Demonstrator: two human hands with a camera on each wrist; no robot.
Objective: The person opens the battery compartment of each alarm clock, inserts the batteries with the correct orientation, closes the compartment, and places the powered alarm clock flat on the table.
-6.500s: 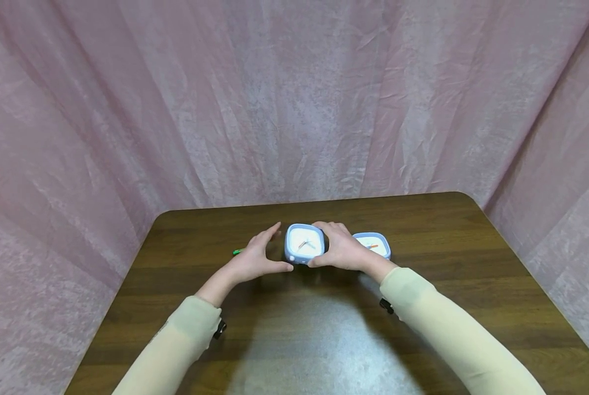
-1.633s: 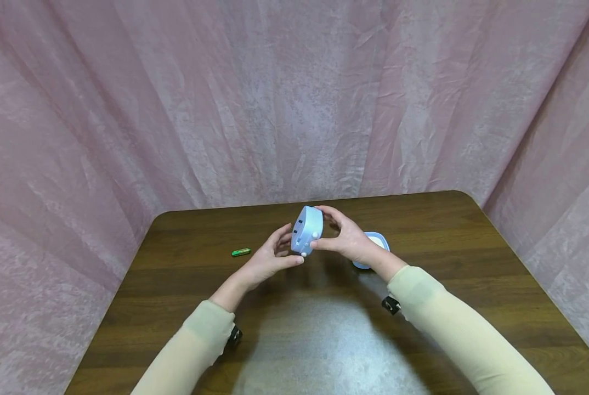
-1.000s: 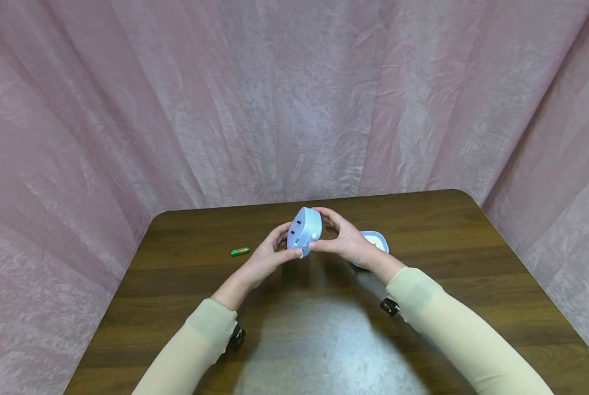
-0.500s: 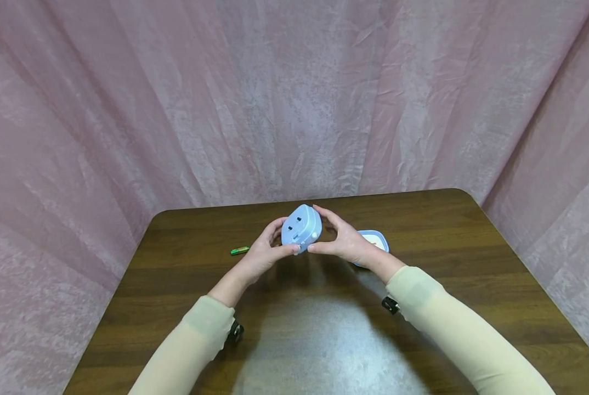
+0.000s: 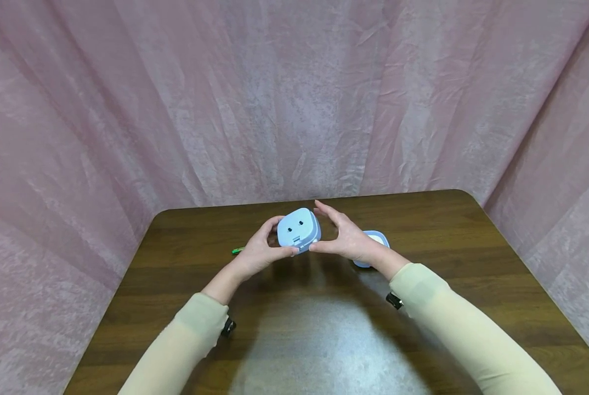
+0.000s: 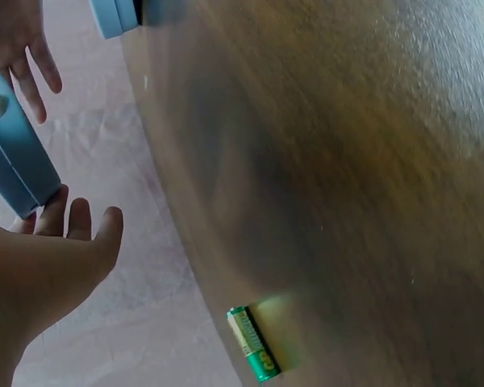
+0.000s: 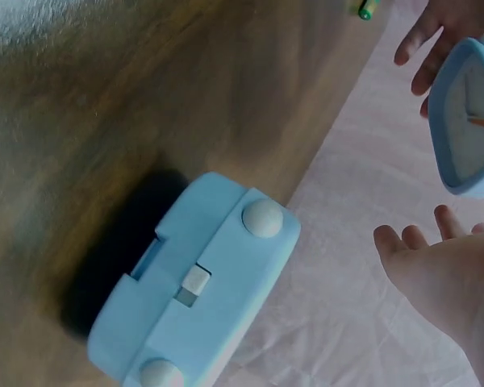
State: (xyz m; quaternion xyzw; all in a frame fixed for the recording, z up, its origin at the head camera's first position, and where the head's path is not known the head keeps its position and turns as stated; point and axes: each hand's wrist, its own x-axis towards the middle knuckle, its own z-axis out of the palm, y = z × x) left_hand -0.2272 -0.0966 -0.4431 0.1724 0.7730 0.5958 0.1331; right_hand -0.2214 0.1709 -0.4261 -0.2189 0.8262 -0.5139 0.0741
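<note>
A light-blue alarm clock [image 5: 296, 229] hangs above the table, its back with two dark knobs turned towards the head view. My left hand [image 5: 256, 251] grips it by the left side, thumb at the lower edge. On its other side my right hand [image 5: 349, 240] has its fingers spread off the clock, its thumb tip close to or touching the lower right corner. The right wrist view shows the held clock's white dial [image 7: 472, 121]. Partly hidden behind the right hand, a second blue alarm clock [image 7: 202, 282] rests on the table.
A green battery [image 6: 254, 345] lies on the table left of the clocks, partly covered by the left hand in the head view. Beyond the brown wooden table [image 5: 176, 263], a pink curtain [image 5: 304, 109] hangs at the back and sides.
First dial up between the hands, the clock has been raised and turned until its back shows. Lately it has swung further left, and the right fingers have come away from it.
</note>
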